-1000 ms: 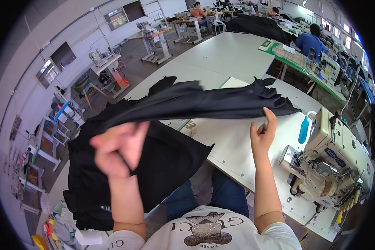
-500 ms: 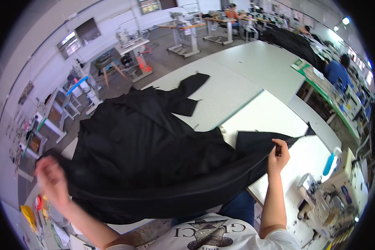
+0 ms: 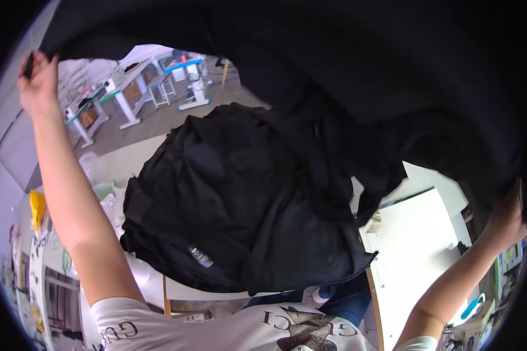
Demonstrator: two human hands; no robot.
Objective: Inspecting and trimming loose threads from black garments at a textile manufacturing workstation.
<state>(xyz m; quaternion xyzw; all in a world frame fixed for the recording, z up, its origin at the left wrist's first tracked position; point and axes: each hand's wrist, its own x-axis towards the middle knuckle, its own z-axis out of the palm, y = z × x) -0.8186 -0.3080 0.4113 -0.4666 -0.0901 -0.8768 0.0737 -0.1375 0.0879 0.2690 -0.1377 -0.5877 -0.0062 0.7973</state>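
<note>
A wide piece of black cloth (image 3: 357, 47) is lifted high in front of me and spans the upper part of the view. My left hand (image 3: 40, 88), raised at the far left, has its fingers closed on one edge of it. At the far right my right hand (image 3: 508, 222) grips the other side, its fingers partly hidden by shadow and the rim. Beneath lies a heap of black fabric (image 3: 216, 175), rumpled, with a small pale label (image 3: 201, 257) near its lower left edge. Where the heap and the lifted cloth meet, I cannot tell them apart.
The white table (image 3: 410, 234) shows right of the heap. Further off at the left are workbenches with white legs (image 3: 123, 108) and a blue-edged bench (image 3: 184, 65). A yellow object (image 3: 37, 209) and crumpled plastic (image 3: 112, 207) are at the left. A sewing machine (image 3: 480, 327) stands lower right.
Both hands have risen and spread apart, lifting the black cloth from low over the table to high in front of me. The heap's labelled edge has come into view.
</note>
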